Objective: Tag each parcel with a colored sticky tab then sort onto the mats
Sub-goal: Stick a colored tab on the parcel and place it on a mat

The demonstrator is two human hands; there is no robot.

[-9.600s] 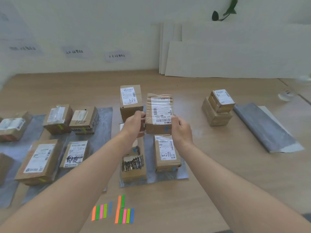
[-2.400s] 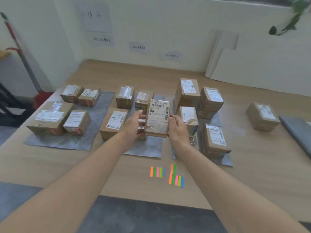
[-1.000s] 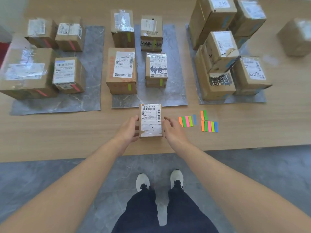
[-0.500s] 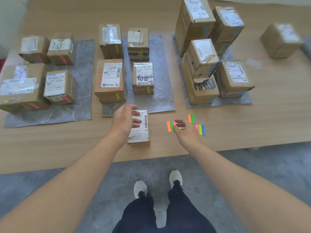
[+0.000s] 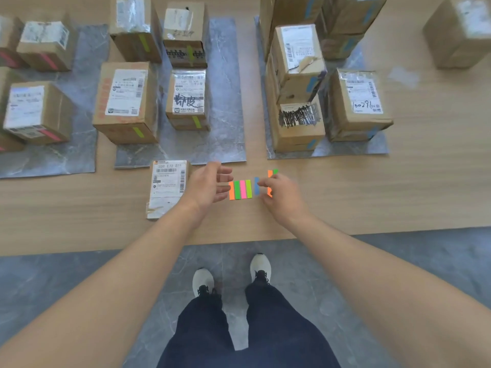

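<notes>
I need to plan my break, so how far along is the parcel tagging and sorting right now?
Done: tagged parcels sit on the left mat, middle mat and right mat. In hand: the right grip and left grip reach at the sticky tabs, beside the flat parcel with no tab showing. Left: tag and sort it, plus the far-right parcel off the mats.

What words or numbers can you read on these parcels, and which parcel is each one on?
"500 572 071": printed at the top of the flat parcel nearest the table edge.
"100291": handwritten on the front right parcel on the right mat.
Bold black handwritten characters on the marker-inscribed parcel on the middle mat: not legible.
The scribbled-over label, right mat: blacked out.
All other print: too small or blurred.
</notes>
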